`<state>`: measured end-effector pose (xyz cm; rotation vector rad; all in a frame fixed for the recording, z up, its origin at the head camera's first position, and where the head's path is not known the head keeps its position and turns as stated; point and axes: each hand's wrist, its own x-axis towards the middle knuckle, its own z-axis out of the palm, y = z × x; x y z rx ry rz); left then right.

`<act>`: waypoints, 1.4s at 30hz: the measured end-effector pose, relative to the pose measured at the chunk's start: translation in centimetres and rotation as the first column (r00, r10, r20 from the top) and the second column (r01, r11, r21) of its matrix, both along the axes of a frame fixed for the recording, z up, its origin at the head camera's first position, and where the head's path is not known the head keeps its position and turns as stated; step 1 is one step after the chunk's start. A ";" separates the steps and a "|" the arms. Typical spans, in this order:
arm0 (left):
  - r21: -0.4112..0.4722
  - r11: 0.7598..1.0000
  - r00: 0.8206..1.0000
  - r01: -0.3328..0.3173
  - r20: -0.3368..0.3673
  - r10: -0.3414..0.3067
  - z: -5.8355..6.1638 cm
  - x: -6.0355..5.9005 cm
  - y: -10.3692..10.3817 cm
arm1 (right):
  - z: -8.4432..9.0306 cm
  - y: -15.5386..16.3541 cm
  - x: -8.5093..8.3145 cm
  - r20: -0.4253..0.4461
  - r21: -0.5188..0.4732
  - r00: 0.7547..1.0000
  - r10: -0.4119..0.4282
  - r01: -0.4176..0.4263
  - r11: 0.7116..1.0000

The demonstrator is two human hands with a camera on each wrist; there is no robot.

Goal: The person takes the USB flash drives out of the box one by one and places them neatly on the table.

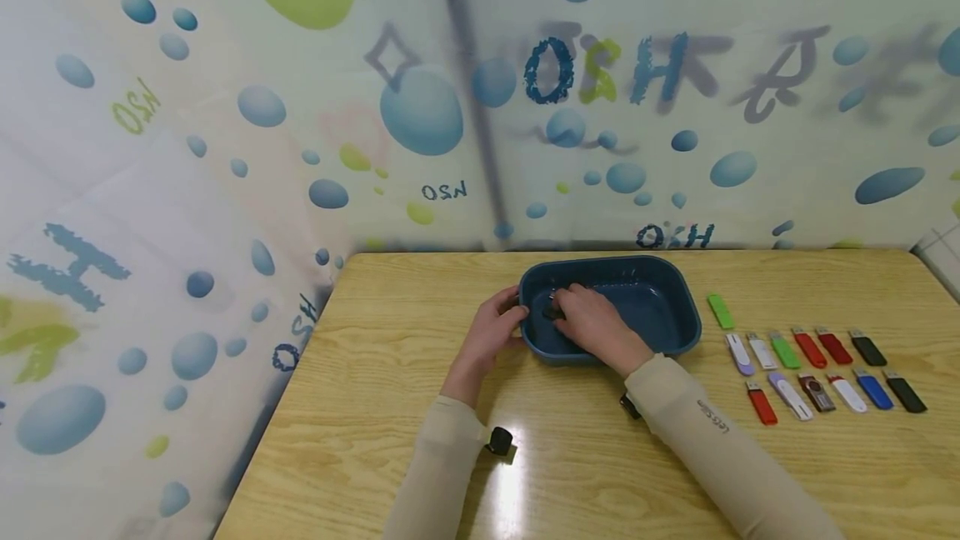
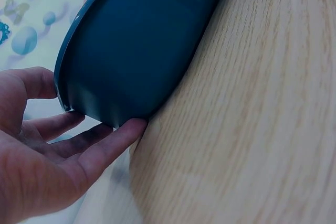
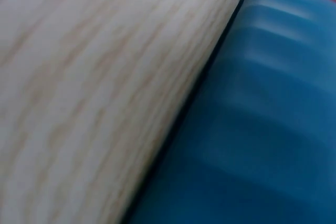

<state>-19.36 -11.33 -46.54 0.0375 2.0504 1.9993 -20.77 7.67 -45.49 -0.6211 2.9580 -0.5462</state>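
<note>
A dark blue plastic basin (image 1: 675, 332) stands on the wooden table (image 1: 390, 340). My left hand (image 1: 497, 325) rests against the basin's left end. In the left wrist view its fairly straight fingers (image 2: 100, 142) touch the basin's outer wall (image 2: 142, 45), with the thumb beside the rim. My right hand (image 1: 594, 322) reaches inside the basin, its fingers curled over a small dark object (image 1: 553, 312) near the left inner wall. The right wrist view holds only the basin's ribbed wall (image 3: 252, 129) and the table top (image 3: 89, 87).
Two rows of USB sticks (image 1: 817, 372) in white, green, red, blue and black lie right of the basin. A single green stick (image 1: 721, 311) lies above them. A bubble-print curtain (image 1: 420, 107) closes off the back and left of the table.
</note>
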 end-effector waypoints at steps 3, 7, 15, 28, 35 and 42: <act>-0.004 1.000 1.000 -0.001 -0.001 0.001 0.0 0.0 0.0 | 0.0 0.0 0.0 0.010 0.003 1.000 0.003 -0.003 1.000; -0.005 1.000 1.000 -0.004 0.003 0.004 -0.1 0.0 0.0 | -0.1 0.0 -0.1 0.013 0.001 1.000 0.011 -0.011 1.000; 0.007 1.000 1.000 -0.010 0.008 0.010 0.0 -0.1 0.0 | -0.1 0.2 -0.1 -0.016 -0.024 1.000 0.025 -0.026 0.999; -0.010 1.000 1.000 -0.021 0.021 0.021 0.0 -0.2 0.1 | 2.8 1.7 0.6 0.027 -0.176 0.998 -0.061 0.065 0.982; -0.031 0.999 0.999 -0.029 0.019 0.030 -0.1 -0.2 0.2 | 4.4 3.6 1.1 0.028 -0.235 0.995 -0.096 0.099 0.967; -0.014 0.999 0.999 -0.031 0.023 0.031 -0.3 -0.2 0.1 | 5.6 5.4 1.9 0.013 -0.261 0.992 -0.122 0.122 0.958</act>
